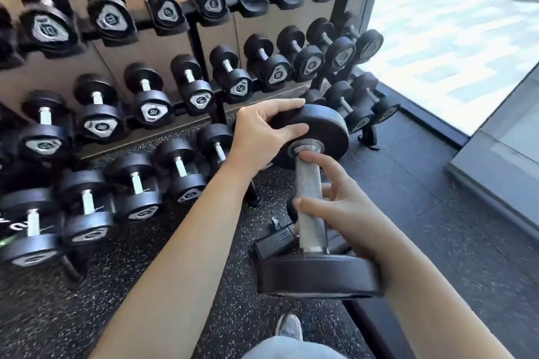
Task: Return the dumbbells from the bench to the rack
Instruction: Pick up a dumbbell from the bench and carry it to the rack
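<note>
Both hands on dumbbell (310, 201), racked dumbbells (151, 111) (one numbered 16)

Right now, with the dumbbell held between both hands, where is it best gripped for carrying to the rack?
Grip the dumbbell by its knurled steel handle, coming from the right, where the right hand already is. The handle is narrow enough to close around; the wide head under the left hand allows only a fingertip hold.
</note>
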A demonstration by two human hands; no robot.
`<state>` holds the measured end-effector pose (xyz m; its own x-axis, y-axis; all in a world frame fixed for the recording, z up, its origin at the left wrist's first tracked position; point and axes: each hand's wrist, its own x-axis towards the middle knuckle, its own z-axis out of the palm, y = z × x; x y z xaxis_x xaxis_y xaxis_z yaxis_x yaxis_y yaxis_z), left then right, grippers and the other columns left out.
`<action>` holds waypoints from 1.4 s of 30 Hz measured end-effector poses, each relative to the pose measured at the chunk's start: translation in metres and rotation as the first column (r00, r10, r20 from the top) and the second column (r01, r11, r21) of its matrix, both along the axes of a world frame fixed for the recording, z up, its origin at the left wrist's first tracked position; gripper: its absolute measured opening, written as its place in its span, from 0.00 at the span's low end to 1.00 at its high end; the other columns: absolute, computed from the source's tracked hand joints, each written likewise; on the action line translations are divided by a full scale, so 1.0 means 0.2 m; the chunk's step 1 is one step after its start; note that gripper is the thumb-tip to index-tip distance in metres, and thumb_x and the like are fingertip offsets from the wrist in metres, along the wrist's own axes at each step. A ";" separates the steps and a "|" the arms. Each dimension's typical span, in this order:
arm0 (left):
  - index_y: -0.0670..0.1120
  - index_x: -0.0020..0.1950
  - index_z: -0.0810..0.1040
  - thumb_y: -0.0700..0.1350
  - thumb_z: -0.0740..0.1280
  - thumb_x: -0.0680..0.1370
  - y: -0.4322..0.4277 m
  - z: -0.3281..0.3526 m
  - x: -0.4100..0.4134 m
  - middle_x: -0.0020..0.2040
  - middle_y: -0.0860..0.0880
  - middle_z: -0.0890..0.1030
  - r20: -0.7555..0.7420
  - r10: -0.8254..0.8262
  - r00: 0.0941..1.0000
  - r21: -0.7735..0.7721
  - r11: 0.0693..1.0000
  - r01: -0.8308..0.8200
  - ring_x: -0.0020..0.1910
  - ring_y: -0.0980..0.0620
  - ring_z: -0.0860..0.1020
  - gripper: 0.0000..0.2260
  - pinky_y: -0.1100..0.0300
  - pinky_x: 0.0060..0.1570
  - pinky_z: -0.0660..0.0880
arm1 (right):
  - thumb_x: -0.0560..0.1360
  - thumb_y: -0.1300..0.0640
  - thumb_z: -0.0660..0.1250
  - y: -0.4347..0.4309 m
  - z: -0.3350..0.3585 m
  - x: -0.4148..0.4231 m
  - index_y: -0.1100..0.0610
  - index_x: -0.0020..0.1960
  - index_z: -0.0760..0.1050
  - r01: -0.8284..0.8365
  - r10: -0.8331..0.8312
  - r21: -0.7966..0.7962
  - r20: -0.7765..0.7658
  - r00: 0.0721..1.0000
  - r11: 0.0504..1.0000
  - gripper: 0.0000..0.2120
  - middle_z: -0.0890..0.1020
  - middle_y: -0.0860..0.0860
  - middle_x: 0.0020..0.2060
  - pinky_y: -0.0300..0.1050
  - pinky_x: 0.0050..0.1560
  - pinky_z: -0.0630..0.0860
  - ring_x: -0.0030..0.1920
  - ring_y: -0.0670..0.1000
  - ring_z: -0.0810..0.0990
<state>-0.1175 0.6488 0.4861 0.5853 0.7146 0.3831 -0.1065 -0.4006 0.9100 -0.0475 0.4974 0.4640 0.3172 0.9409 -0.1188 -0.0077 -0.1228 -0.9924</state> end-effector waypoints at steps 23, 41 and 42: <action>0.57 0.44 0.82 0.37 0.74 0.65 1.29 -0.23 0.69 0.41 0.60 0.84 0.009 -0.179 0.984 -0.164 0.970 0.179 0.45 0.58 0.81 0.16 0.65 0.48 0.76 | 0.69 0.69 0.67 1.25 -0.12 0.56 0.38 0.56 0.71 0.193 -0.198 -0.152 -0.019 0.980 0.969 0.28 0.79 0.58 0.39 0.49 0.40 0.79 0.36 0.53 0.78; 0.59 0.45 0.81 0.40 0.74 0.65 2.53 -0.07 0.78 0.42 0.64 0.83 0.080 -0.282 0.956 -0.021 0.959 0.284 0.47 0.61 0.80 0.16 0.70 0.48 0.73 | 0.69 0.66 0.69 2.46 0.05 0.56 0.38 0.58 0.71 0.298 -0.302 -0.139 -0.006 0.953 0.944 0.27 0.78 0.55 0.34 0.57 0.39 0.77 0.35 0.56 0.78; 0.58 0.46 0.81 0.40 0.74 0.65 2.55 -0.07 0.80 0.42 0.63 0.83 0.088 -0.280 0.956 -0.027 0.959 0.283 0.47 0.61 0.80 0.15 0.71 0.48 0.73 | 0.69 0.66 0.69 2.49 0.06 0.58 0.37 0.57 0.71 0.296 -0.300 -0.138 -0.008 0.954 0.945 0.27 0.77 0.57 0.36 0.64 0.43 0.77 0.37 0.58 0.77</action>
